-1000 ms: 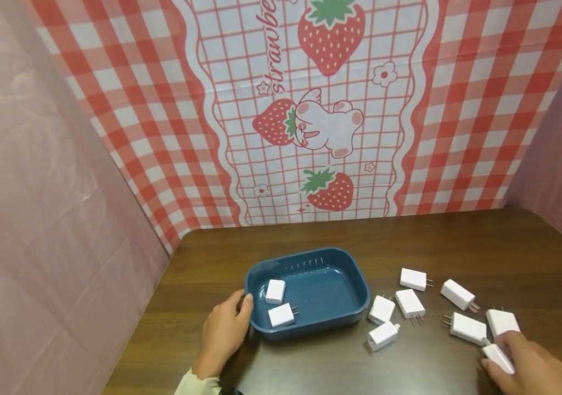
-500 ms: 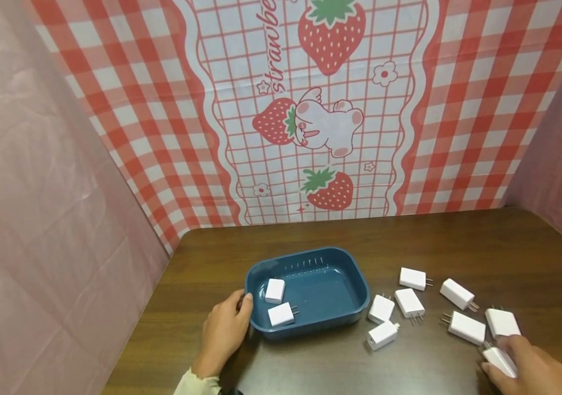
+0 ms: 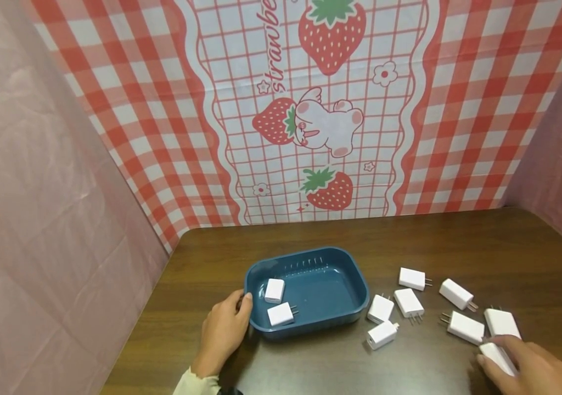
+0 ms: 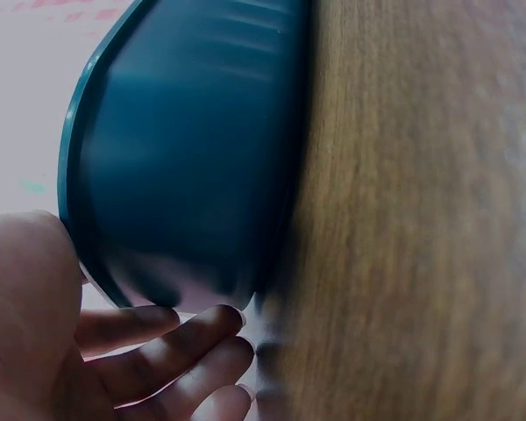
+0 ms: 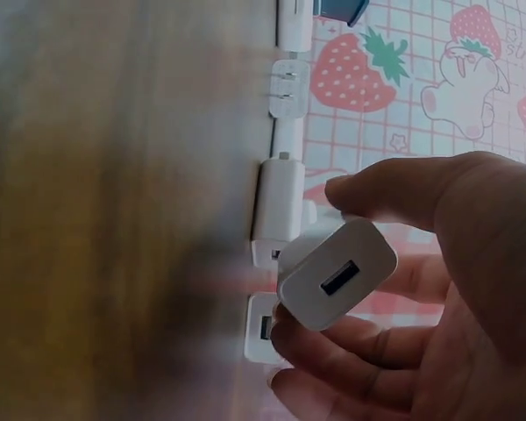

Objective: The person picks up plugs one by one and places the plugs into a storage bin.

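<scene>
A blue plastic tray stands on the table, with two white USB chargers lying at its left end. My left hand holds the tray's left end, thumb at the rim and fingers against the outer wall; the left wrist view shows those fingers bent below the end wall. At the lower right, my right hand grips a white USB charger between thumb and fingers. In the right wrist view this charger is tilted, its USB port facing the camera. Its prongs are mostly hidden.
Several more white chargers lie right of the tray, among them one charger near its corner and another charger beside my right hand. A checked strawberry cloth hangs behind the wooden table; pink cloth hangs at the sides.
The charger in my right hand has turned slightly, and its prongs, seen earlier, are now covered by a finger. My left hand and the tray stay in place.
</scene>
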`<state>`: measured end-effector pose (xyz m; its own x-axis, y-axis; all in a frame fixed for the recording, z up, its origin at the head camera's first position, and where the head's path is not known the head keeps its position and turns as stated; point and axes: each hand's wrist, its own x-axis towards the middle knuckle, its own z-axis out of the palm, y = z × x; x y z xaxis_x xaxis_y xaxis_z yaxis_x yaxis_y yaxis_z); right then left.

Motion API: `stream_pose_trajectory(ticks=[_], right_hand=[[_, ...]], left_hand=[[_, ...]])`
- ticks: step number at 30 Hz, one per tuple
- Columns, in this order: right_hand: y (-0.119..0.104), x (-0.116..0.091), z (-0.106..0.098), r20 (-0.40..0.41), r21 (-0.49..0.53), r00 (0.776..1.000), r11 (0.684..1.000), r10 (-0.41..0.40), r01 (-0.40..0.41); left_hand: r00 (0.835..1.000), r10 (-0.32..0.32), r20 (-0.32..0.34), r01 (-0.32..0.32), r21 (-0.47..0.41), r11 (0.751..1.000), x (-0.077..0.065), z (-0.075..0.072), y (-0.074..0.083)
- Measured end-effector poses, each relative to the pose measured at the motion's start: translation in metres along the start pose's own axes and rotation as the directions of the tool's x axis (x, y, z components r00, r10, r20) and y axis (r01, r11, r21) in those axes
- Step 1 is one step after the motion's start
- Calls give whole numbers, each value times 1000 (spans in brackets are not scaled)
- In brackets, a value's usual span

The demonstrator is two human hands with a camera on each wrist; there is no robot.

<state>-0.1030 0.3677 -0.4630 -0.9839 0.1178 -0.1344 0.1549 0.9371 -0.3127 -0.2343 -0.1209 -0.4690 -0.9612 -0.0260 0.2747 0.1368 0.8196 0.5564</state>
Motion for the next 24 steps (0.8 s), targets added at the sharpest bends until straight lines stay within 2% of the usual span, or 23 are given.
stream_pose_trajectory(ticks=[3,6,8,12,15,19,24], right_hand=[[-8,2,-4,-37,-17,999,1000,-23,23],[-19,3,-10,-33,-30,999,999,9,-10],[-26,2,-13,-72,-36,997,999,8,-11],[-39,2,-17,-144,-36,988,998,-50,46],[-47,4,-17,-179,-32,980,996,-85,80],[-56,5,-14,-169,-21,982,996,-85,83],[-66,6,-9,-229,-8,966,993,-117,118]], left_hand=[[1000,-7,3,7,2,1000,-1,-1,1],[1000,-13,7,13,0,1000,-1,-1,2],[1000,-15,9,15,-3,1000,-1,-1,2],[1000,-15,12,15,-5,1000,-1,-1,3],[1000,-13,11,13,-5,1000,-1,-1,2],[1000,-9,12,9,-4,1000,-1,-1,1],[1000,-3,17,3,-1,1000,-1,0,2]])
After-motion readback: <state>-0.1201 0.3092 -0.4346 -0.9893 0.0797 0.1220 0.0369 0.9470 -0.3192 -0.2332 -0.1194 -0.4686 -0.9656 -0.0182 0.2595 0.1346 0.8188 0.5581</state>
